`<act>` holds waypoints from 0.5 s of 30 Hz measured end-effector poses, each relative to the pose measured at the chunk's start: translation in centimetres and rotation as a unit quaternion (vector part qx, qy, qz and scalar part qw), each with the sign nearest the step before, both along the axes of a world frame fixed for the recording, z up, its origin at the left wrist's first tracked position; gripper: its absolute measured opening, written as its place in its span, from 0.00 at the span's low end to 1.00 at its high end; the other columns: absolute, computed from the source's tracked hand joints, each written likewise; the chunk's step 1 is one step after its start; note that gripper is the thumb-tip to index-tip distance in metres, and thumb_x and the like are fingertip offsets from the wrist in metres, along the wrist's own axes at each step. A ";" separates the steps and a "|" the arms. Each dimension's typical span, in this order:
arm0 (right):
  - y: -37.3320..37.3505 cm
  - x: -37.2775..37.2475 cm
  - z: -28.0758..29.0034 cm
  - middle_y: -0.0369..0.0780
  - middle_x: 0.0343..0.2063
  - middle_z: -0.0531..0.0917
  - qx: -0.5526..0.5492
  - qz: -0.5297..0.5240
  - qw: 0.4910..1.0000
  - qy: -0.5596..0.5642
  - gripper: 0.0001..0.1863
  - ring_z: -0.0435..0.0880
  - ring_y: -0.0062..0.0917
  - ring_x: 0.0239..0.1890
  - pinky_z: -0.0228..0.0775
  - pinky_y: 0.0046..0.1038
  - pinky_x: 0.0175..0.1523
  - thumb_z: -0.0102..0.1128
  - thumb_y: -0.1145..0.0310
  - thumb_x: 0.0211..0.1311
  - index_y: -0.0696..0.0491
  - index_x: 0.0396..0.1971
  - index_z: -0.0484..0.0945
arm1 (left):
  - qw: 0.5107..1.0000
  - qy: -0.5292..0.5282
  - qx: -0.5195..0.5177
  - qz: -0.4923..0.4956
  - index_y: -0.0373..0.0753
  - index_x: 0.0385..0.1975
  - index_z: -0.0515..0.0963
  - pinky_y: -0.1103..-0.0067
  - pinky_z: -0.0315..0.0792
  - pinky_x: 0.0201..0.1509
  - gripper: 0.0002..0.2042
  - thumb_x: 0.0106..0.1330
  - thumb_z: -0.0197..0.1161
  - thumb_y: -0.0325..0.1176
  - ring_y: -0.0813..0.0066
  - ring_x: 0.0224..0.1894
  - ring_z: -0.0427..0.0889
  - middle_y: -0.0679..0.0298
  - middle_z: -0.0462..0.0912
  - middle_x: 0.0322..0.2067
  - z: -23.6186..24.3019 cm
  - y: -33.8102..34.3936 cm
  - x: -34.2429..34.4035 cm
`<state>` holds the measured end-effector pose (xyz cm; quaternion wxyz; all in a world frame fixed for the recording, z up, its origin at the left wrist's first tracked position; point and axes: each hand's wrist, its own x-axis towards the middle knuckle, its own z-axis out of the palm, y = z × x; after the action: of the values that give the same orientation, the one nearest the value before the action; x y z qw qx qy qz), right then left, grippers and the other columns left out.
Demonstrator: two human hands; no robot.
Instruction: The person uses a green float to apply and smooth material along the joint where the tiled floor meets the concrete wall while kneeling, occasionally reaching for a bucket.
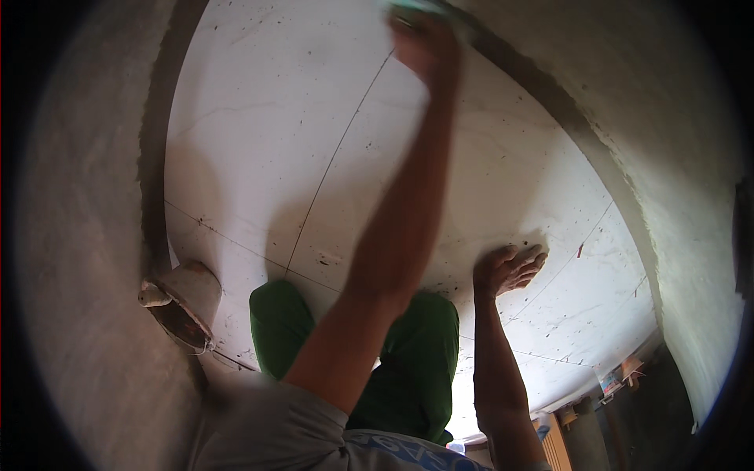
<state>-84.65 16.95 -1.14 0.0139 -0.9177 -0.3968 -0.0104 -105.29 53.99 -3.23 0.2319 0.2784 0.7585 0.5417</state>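
My left arm is stretched far forward across the white tiled floor [259, 118]. At the top edge of the view, my left hand [428, 47] is closed, smeared by motion, beside the foot of the wall. A pale green thing [424, 6] shows at its fingers, cut off by the picture's edge, and its kind cannot be made out. To the right of my knees, my right hand [510, 271] rests on the tiles with its fingers stretched out and nothing visible in it. Dark specks and small crumbs lie on the floor around it.
Bare grey walls rise on the left [86, 235] and right [660, 133]. A dirty bucket [188, 294] stands tilted by the left wall. My knees in green trousers [416, 345] are on the floor. Small items [620, 377] lie at the lower right.
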 end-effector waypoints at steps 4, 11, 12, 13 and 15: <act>0.0 0.4 0.4 0.54 0.80 0.55 -0.015 -0.009 1.000 -0.005 0.39 0.54 0.50 0.81 0.47 0.57 0.79 0.36 0.46 0.80 0.55 0.81 0.55 | 0.997 -0.013 0.080 -0.010 0.26 0.63 0.72 0.53 0.74 0.65 0.21 0.78 0.54 0.34 0.33 0.58 0.81 0.35 0.82 0.52 5.4 -5.8 10.5; 1.1 -0.6 0.1 0.54 0.80 0.55 0.019 0.023 1.000 0.002 0.39 0.55 0.51 0.81 0.47 0.57 0.78 0.36 0.47 0.80 0.54 0.83 0.53 | 0.994 -0.091 0.066 -0.016 0.24 0.59 0.73 0.54 0.75 0.57 0.19 0.78 0.55 0.33 0.37 0.49 0.82 0.37 0.81 0.49 3.1 -1.2 2.1; 1.7 -2.7 -0.1 0.54 0.80 0.55 0.016 0.014 1.000 0.018 0.40 0.56 0.51 0.80 0.49 0.57 0.78 0.37 0.45 0.81 0.54 0.82 0.53 | 0.988 0.106 0.102 0.050 0.24 0.58 0.74 0.53 0.75 0.59 0.18 0.77 0.55 0.32 0.36 0.52 0.82 0.36 0.82 0.50 2.1 -1.8 3.7; 0.3 -1.2 -0.3 0.53 0.81 0.56 -0.005 -0.006 1.000 -0.001 0.40 0.57 0.50 0.80 0.50 0.57 0.77 0.37 0.44 0.81 0.54 0.82 0.54 | 0.998 -0.006 0.030 -0.061 0.25 0.64 0.73 0.52 0.75 0.63 0.21 0.76 0.55 0.32 0.34 0.57 0.81 0.33 0.81 0.53 3.3 -5.8 8.3; 0.1 -0.8 -1.0 0.53 0.81 0.56 -0.003 0.007 1.000 -0.006 0.41 0.59 0.50 0.79 0.51 0.57 0.77 0.37 0.42 0.81 0.54 0.82 0.54 | 0.976 -0.098 0.025 -0.192 0.27 0.69 0.71 0.54 0.72 0.69 0.25 0.72 0.59 0.28 0.35 0.62 0.79 0.35 0.81 0.56 5.5 -12.5 12.9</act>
<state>-85.48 17.08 -2.15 0.0093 -0.9147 -0.4037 -0.0147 -92.39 41.44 2.32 0.3977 0.3702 0.6509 0.5302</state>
